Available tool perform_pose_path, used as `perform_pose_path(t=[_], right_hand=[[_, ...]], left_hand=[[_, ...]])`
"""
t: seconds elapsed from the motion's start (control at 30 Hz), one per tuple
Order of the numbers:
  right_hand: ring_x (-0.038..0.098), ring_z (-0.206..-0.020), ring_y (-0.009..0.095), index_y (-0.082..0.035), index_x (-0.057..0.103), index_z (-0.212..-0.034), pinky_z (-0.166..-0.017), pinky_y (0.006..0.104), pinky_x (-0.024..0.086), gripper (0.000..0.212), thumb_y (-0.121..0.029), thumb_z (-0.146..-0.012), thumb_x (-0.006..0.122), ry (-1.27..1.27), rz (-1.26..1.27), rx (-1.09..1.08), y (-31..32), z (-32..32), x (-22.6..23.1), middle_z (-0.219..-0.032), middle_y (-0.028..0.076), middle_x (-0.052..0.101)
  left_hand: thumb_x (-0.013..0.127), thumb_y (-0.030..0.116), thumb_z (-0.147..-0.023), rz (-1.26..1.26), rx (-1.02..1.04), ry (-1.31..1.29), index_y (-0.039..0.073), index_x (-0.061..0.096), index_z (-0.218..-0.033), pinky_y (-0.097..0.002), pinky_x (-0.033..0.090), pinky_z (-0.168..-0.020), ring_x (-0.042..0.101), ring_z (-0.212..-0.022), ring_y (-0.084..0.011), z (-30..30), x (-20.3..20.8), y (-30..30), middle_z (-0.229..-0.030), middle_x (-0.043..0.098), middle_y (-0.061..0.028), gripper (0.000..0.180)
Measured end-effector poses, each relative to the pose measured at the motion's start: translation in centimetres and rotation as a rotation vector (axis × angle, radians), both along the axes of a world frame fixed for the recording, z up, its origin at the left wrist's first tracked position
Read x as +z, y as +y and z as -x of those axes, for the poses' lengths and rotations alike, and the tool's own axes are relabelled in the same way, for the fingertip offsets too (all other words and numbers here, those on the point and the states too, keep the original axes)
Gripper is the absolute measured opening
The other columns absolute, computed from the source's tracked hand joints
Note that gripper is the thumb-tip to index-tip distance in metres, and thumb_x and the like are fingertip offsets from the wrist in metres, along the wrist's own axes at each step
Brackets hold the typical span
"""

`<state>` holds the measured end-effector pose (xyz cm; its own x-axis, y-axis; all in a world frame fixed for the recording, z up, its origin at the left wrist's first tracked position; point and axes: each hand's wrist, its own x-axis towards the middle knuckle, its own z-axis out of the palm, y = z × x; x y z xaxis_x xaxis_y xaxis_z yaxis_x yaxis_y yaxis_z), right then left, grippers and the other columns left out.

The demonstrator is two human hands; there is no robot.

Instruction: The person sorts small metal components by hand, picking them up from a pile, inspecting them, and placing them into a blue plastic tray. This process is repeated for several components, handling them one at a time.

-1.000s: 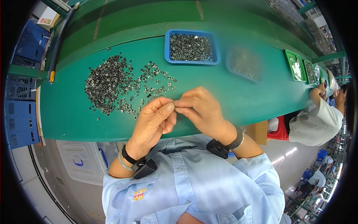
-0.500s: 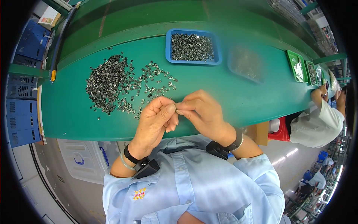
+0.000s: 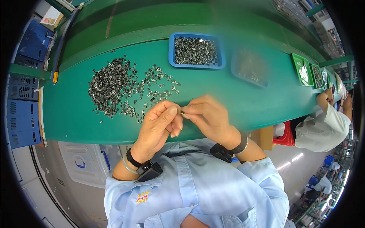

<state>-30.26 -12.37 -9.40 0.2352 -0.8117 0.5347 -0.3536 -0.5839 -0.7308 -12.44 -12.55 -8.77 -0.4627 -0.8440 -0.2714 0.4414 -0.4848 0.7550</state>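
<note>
My left hand (image 3: 160,121) and my right hand (image 3: 208,117) meet fingertip to fingertip above the front of the green table. Between the tips, a tiny dark, shiny metal piece (image 3: 182,112) shows, pinched by my right thumb and forefinger. My left thumb and forefinger are pressed together right beside it; whatever lies inside that pinch is hidden. Just beyond my left hand, a scatter of small metal clips (image 3: 157,85) spreads out from a dense pile of the same small parts (image 3: 108,85).
Behind my hands stands a blue tray (image 3: 172,51) full of small metal parts. A hazy, blurred tray (image 3: 243,78) is to its right. Green trays (image 3: 294,62) sit farther right, near a co-worker's arm (image 3: 323,125). A lidded clear bin (image 3: 72,171) is below the table at left.
My fingertips have parted slightly, so the tiny metal piece now shows between them. My right hand has shifted a little; both hands stay in nearly the same place.
</note>
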Motion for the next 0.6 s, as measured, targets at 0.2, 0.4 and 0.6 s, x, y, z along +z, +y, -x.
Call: perform_pose_path(t=[0.2,0.4,0.6], right_hand=[[0.059,-0.072,0.021,-0.005,0.062,-0.088,-0.057,0.0301,0.048,0.017,-0.003,-0.073,0.069,-0.118,-0.016,0.043,0.0,-0.47,0.92,-0.083,0.007,0.06],[0.06,-0.071,0.021,-0.005,0.062,-0.089,-0.056,0.0297,0.049,0.017,-0.003,-0.073,0.069,-0.071,0.035,0.068,-0.01,-0.18,0.87,-0.082,0.007,0.06],[0.06,-0.068,0.021,-0.005,0.062,-0.088,-0.054,0.0296,0.049,0.016,-0.003,-0.074,0.069,-0.067,0.043,0.098,0.04,-0.12,0.8,-0.081,0.007,0.06]], left_hand=[[0.054,0.019,-0.093,-0.095,-0.061,0.361,0.006,0.053,-0.094,-0.0241,0.036,-0.045,0.049,-0.051,-0.0127,0.31,-0.46,0.33,-0.066,0.057,-0.0059,0.013],[0.055,0.019,-0.092,-0.104,-0.132,0.411,0.006,0.053,-0.094,-0.0253,0.035,-0.043,0.048,-0.049,-0.0142,0.06,-0.81,0.2,-0.065,0.056,-0.0063,0.013],[0.057,0.019,-0.091,-0.082,-0.163,0.265,0.007,0.053,-0.089,-0.023,0.035,-0.042,0.049,-0.049,-0.0126,-0.5,-0.13,-0.11,-0.063,0.056,-0.005,0.013]])
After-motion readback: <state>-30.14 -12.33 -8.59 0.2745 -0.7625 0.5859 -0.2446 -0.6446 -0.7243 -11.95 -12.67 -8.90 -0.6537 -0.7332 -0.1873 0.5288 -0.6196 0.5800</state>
